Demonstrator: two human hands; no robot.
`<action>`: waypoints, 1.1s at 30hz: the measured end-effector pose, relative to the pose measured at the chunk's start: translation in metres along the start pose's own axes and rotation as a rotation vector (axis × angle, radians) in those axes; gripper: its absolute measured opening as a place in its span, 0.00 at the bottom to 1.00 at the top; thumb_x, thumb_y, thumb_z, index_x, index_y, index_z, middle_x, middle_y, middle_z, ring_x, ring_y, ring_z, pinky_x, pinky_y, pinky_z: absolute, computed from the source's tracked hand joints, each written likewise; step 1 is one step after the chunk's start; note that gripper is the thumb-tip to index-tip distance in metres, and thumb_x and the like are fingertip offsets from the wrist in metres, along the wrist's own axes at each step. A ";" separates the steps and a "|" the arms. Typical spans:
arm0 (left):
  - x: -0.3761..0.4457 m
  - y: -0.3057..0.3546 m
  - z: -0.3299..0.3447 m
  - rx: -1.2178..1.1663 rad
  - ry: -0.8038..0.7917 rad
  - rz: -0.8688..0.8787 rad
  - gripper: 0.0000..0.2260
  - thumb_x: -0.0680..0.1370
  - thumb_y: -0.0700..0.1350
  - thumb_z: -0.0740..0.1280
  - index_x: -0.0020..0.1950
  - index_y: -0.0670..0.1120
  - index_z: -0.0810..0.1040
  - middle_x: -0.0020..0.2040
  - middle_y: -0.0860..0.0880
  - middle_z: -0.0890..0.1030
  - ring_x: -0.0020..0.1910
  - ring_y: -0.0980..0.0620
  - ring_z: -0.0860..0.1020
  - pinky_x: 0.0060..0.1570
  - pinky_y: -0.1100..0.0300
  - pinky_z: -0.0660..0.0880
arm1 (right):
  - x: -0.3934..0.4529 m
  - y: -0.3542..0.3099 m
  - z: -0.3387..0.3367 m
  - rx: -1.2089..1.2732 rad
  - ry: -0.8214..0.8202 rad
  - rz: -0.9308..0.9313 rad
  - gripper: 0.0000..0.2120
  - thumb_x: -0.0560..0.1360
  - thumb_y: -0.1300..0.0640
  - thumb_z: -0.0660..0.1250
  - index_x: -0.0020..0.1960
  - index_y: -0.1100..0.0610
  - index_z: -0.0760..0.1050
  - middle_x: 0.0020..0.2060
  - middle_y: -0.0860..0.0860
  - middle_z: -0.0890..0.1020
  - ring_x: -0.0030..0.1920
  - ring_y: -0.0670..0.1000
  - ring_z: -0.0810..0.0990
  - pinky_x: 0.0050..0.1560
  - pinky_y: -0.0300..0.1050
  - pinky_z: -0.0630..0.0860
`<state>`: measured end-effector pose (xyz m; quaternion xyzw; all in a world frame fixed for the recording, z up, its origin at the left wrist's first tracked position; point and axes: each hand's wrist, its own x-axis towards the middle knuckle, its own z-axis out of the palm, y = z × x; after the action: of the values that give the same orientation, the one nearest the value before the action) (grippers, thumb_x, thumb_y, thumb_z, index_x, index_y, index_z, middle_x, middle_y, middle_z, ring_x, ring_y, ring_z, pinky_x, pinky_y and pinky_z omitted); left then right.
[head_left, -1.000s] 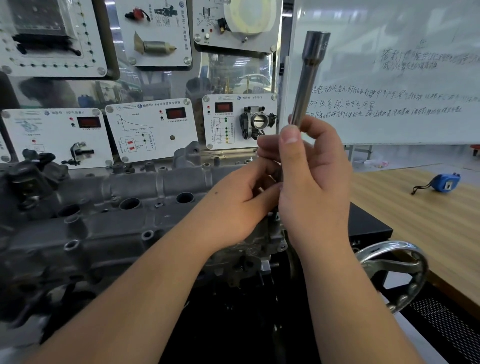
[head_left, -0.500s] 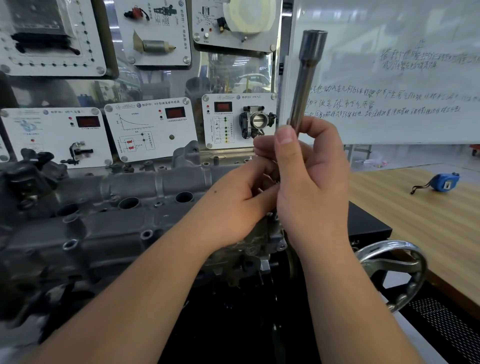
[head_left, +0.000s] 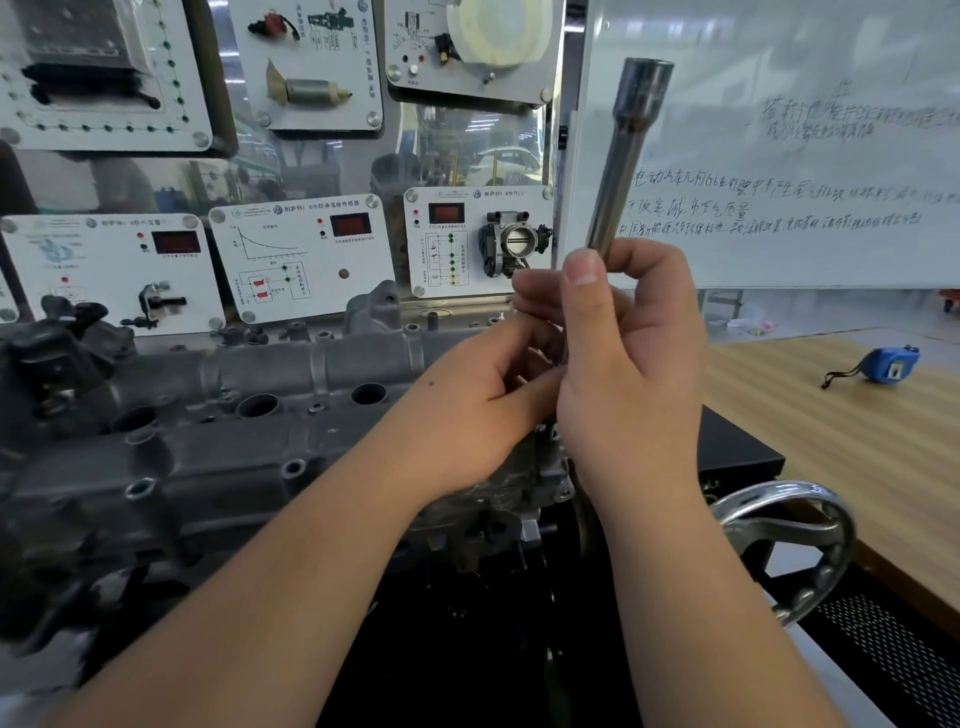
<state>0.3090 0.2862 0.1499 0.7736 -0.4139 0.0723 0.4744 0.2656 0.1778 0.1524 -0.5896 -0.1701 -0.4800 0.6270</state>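
Two-handed prep: clutching long socket in right grip, fiddling its hidden base with curled left grip (contents unclear), then probably aiming at plug well.

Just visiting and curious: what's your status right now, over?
Right hand grips long socket tube, wide end up. Left hand curled at its lower end, contact hidden. Engine head below, nothing blocking.

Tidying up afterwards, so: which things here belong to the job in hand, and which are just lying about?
In hand: long socket, held by right hand; left hand at its hidden lower end; engine.
Lying about: tape measure, handwheel, whiteboard, sensor panels.
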 end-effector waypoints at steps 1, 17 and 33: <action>0.000 0.000 0.000 -0.008 0.001 0.005 0.05 0.83 0.50 0.66 0.58 0.54 0.78 0.47 0.51 0.85 0.45 0.45 0.84 0.47 0.37 0.80 | 0.000 0.000 0.000 0.000 0.005 -0.007 0.02 0.81 0.46 0.62 0.51 0.44 0.72 0.45 0.48 0.87 0.48 0.50 0.87 0.50 0.54 0.83; -0.002 -0.001 -0.001 -0.007 -0.003 0.008 0.05 0.84 0.49 0.64 0.58 0.55 0.79 0.50 0.53 0.85 0.50 0.51 0.84 0.54 0.44 0.81 | 0.000 0.002 0.000 0.008 0.042 -0.020 0.02 0.81 0.48 0.63 0.50 0.43 0.73 0.45 0.48 0.87 0.46 0.50 0.87 0.46 0.48 0.81; -0.002 0.000 -0.001 0.001 0.007 0.016 0.05 0.84 0.49 0.64 0.56 0.56 0.79 0.47 0.54 0.85 0.45 0.54 0.83 0.48 0.53 0.80 | -0.001 -0.001 0.001 -0.095 0.023 -0.051 0.06 0.83 0.51 0.61 0.51 0.44 0.75 0.44 0.45 0.87 0.47 0.48 0.87 0.49 0.52 0.82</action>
<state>0.3085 0.2883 0.1495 0.7702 -0.4184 0.0790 0.4748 0.2646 0.1794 0.1525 -0.6087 -0.1551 -0.5101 0.5875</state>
